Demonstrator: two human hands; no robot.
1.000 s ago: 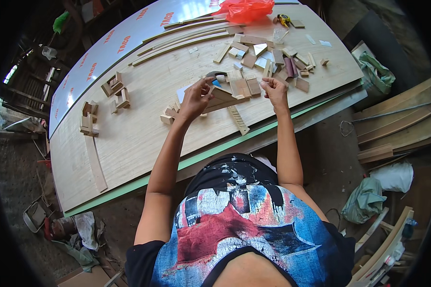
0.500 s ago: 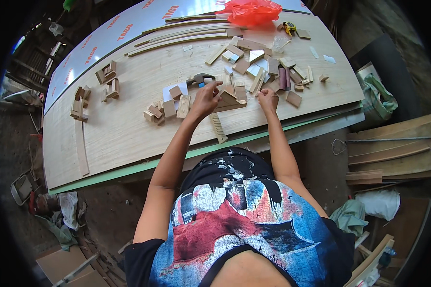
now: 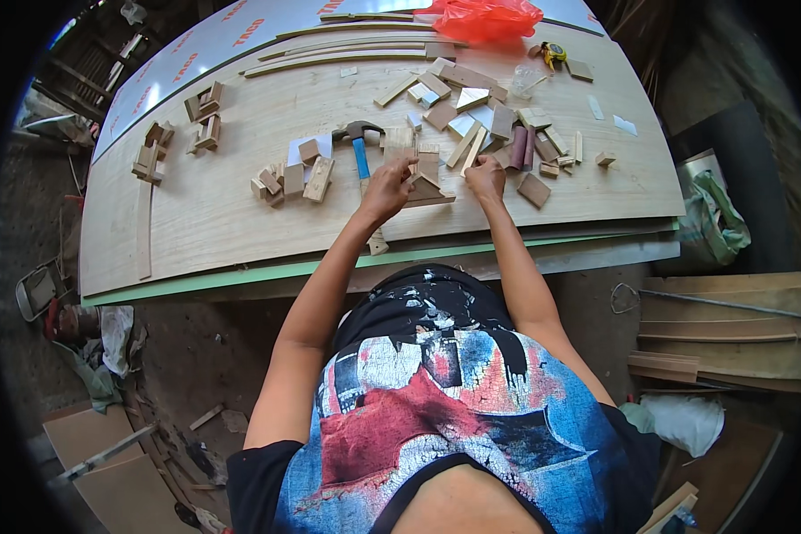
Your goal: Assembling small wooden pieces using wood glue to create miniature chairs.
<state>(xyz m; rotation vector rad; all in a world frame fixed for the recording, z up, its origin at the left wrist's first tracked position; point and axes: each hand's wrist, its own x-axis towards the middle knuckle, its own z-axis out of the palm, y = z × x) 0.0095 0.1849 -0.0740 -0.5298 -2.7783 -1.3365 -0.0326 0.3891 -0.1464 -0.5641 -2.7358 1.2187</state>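
My left hand [image 3: 388,187] hovers at a small group of wooden pieces, its fingers bent together; anything pinched in them is too small to make out. Beneath and beside its fingertips lies a triangular wooden piece [image 3: 427,190] against a flat wood strip. My right hand [image 3: 486,181] is closed at the near end of a narrow pale wood strip [image 3: 475,149], beside the pile of blocks. A claw hammer [image 3: 361,153] with a blue handle lies just beyond my left hand. Under my left wrist a pale ridged handle [image 3: 378,242] sticks out at the table edge.
Loose wood blocks [image 3: 500,123] are heaped beyond my right hand, with more blocks [image 3: 319,179] left of the hammer. Small wooden assemblies [image 3: 208,132] stand at the far left. A red plastic bag [image 3: 485,20], long strips [image 3: 338,59] and a tape measure [image 3: 554,56] lie at the back.
My right hand has moved slightly left and onto the narrow strip. My left hand has come nearer and lower, uncovering the hammer's blue handle. The whole view has shifted a little.
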